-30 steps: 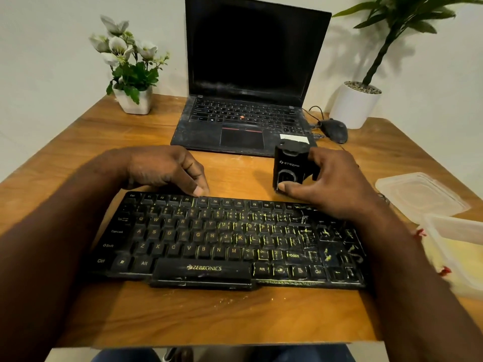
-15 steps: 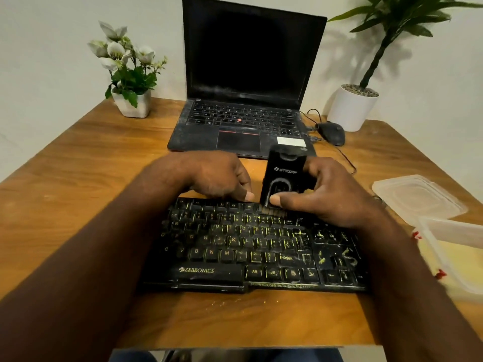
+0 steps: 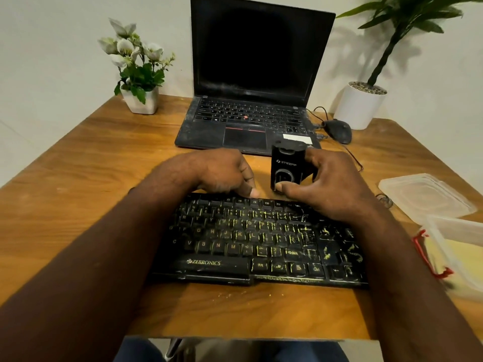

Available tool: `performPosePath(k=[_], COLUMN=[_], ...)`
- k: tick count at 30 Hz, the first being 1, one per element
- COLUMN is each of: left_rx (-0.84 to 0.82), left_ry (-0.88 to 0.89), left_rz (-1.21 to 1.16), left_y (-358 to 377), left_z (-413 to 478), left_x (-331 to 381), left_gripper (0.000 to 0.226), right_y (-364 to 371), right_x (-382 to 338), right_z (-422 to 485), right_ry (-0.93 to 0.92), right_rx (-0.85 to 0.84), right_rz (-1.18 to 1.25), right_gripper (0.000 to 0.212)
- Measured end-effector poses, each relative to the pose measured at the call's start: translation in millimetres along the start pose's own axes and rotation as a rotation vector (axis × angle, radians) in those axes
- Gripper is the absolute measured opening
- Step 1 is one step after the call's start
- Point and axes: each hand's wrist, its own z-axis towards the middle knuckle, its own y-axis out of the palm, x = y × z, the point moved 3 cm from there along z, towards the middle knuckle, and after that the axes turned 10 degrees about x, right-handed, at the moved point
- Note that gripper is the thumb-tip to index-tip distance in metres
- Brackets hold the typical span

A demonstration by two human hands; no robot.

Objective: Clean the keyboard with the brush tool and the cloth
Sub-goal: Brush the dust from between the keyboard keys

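Black keyboard (image 3: 248, 241): near front edge of counter (image 3: 78, 178), yellow crumbs between keys.
Right grip (image 3: 332, 189): clasps brush tool (image 3: 286, 165), upright at keyboard's far edge.
Left grip (image 3: 222, 173): holds nothing, fingertips on top keys.
Clear tub (image 3: 454, 246): right edge, something yellow inside; lid (image 3: 423, 194) beside.

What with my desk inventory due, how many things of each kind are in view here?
keyboard: 1
laptop: 1
mouse: 1
potted plants: 2
brush tool: 1
plastic container: 1
container lid: 1
Total: 8
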Motion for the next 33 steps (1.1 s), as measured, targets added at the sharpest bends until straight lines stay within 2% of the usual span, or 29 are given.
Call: performPosePath(k=[4,9,13,15,19,23,27,31,33], left_rx=[0.000,-0.002,0.000,0.008,-0.014,-0.011,-0.023,-0.032,-0.027], left_ry=[0.008,-0.006,0.015,0.027,0.017,0.023,0.001,0.016,0.024], left_rz=[-0.008,-0.037,-0.025,-0.026,-0.059,-0.041,-0.063,-0.044,-0.054], left_y=[0.8,0.5,0.9,0.9,1.2,1.2,1.0,0.7,0.8], left_z=[0.5,0.3,1.5,1.6,0.6,0.3,-1.0,-0.3,0.0], left_x=[-0.5,-1.3,-3.2,-2.7,-2.3,-2.2,-1.3,-2.2,-2.3], left_gripper=[0.013,0.015,0.013,0.015,0.015,0.017,0.017,0.020,0.020], right_y=[2.0,1.6,-0.6,4.2,-2.5,-2.9,-5.3,-13.3,-9.9], right_x=[-0.4,1.7,0.8,-0.8,0.2,2.0,6.0,11.1,9.8], right_z=[-5.1,1.5,-4.3,-4.7,-0.3,-6.3,1.0,-5.1,-8.3], right_ry=[0.010,0.015,0.036,0.025,-0.008,0.042,0.049,0.119,0.113], right_rx=[-0.108,-0.017,-0.103,-0.133,0.022,-0.122,-0.016,-0.074,-0.111], right_rz=[0.138,-0.051,0.130,0.095,-0.058,0.126,-0.040,0.120,0.101], right_gripper=[0.050,0.064,0.052,0.050,0.061,0.049,0.066,0.050,0.049])
